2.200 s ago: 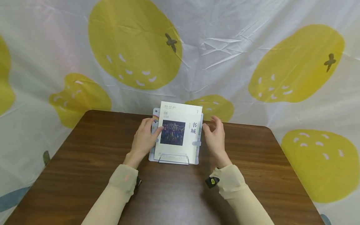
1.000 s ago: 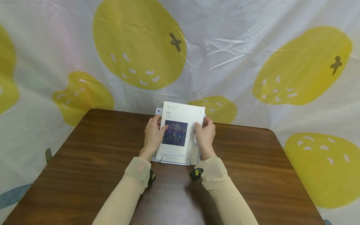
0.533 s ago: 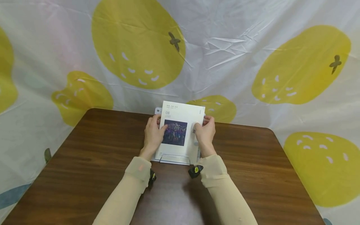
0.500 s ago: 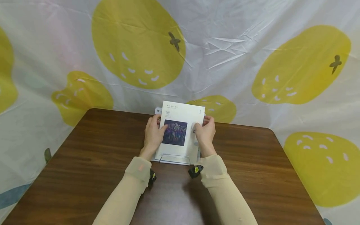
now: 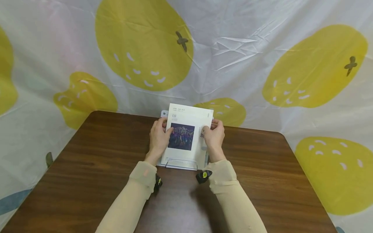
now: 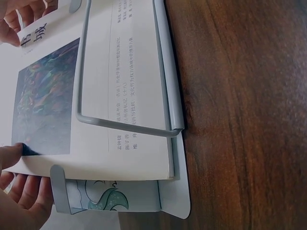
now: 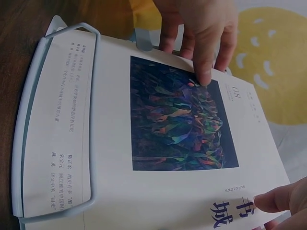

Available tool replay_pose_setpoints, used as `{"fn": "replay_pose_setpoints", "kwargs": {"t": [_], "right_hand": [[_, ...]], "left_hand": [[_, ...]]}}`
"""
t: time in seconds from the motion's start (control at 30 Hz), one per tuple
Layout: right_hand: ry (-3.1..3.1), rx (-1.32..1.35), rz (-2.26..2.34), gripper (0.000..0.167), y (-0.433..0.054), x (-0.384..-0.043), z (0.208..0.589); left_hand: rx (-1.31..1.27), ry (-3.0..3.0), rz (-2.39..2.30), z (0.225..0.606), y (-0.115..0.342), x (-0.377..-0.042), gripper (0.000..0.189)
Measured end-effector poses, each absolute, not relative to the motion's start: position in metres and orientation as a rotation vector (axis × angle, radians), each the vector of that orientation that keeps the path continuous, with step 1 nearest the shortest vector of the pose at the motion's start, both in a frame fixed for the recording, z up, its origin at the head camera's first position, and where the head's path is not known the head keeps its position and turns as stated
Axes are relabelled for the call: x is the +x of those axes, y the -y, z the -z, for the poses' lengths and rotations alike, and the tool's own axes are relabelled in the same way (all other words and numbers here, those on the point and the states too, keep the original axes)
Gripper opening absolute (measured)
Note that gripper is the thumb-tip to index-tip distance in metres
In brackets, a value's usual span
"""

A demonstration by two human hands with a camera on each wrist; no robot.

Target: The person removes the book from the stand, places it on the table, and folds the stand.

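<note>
A white-covered book (image 5: 180, 155) with a dark picture leans back on a pale book stand (image 6: 175, 196). The stand's wire page holder (image 5: 181, 168) crosses the lower part of the cover. My left hand (image 5: 158, 137) grips the left edge, thumb on the picture's side and fingers behind. On the opposite edge my right hand (image 5: 214, 139) holds likewise, its thumb over the printed title. A small side clip (image 6: 60, 187) of the stand sits beside the left hand. Whether the hidden fingers reach behind the stand too, I cannot tell.
The stand rests near the back edge of a dark wooden table (image 5: 96, 161). Behind the table hangs a white curtain (image 5: 227, 71) printed with yellow fruit. A black wrist camera (image 5: 204, 176) is worn below the right hand.
Since 2.2 s ago my right hand has moved left onto the book's right edge and gripped it. The left hand stays at its edge. Over the last half second hardly anything moves.
</note>
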State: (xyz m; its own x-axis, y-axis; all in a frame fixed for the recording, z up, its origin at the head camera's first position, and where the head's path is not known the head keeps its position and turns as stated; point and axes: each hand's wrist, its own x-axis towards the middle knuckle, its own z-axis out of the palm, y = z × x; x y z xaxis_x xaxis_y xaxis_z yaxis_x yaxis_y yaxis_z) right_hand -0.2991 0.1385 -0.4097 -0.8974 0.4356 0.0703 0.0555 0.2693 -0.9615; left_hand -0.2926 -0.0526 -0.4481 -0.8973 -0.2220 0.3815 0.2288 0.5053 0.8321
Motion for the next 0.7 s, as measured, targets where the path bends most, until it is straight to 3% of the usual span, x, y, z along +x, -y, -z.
{"fn": "replay_pose_setpoints", "kwargs": {"t": [0.7], "right_hand": [[2.140,-0.404,-1.685,0.035,-0.141,-0.301,0.389]], "left_hand": [[-0.052,2.224,1.385,0.431,0.050,-0.303,0.041]]}}
